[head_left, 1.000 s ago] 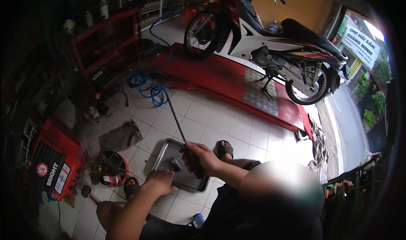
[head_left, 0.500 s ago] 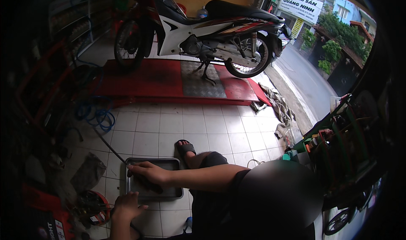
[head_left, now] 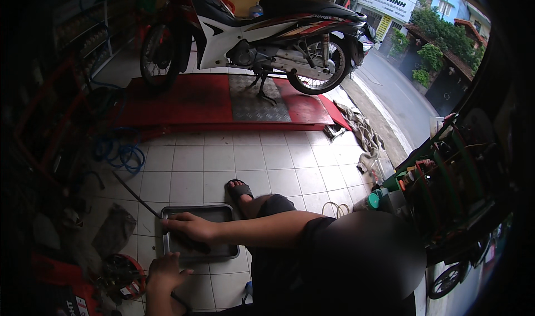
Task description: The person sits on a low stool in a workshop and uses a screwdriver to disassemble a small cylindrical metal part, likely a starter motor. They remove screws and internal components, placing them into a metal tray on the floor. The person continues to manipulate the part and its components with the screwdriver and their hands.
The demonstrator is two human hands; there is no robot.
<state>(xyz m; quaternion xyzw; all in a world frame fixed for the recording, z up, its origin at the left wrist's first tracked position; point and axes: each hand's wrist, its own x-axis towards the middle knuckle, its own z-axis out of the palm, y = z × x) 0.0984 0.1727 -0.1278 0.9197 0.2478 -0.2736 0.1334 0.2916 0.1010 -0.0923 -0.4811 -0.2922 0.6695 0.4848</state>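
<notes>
Gripping the long dark rod [head_left: 136,195], my right hand [head_left: 192,228] is clamped round its thicker near end, over the left part of the grey tray [head_left: 225,251]. The rod runs out from my fist toward 10 o'clock, past the tray's rim and over the floor tiles. My left hand [head_left: 164,272] is at 7 o'clock of the right, thumb and fingers apart, with nothing visible between them; I cannot tell whether it touches the tray's near corner. My right hand and forearm hide part of the tray, so I cannot tell what lies beneath.

To handle this well, I judge, I need a firm, square grip and a loose wrist, since so long a rod magnifies every small turn. The free left hand would serve best steadying the tray's rim, which could slide on smooth tiles. The far end wants watching: the blue hose coil [head_left: 120,157] lies close by it, between 10 and 11 o'clock, and could snag. The dark cloth [head_left: 115,229] at 9 and the red tub [head_left: 140,267] at 8 leave less elbow room that side.
</notes>
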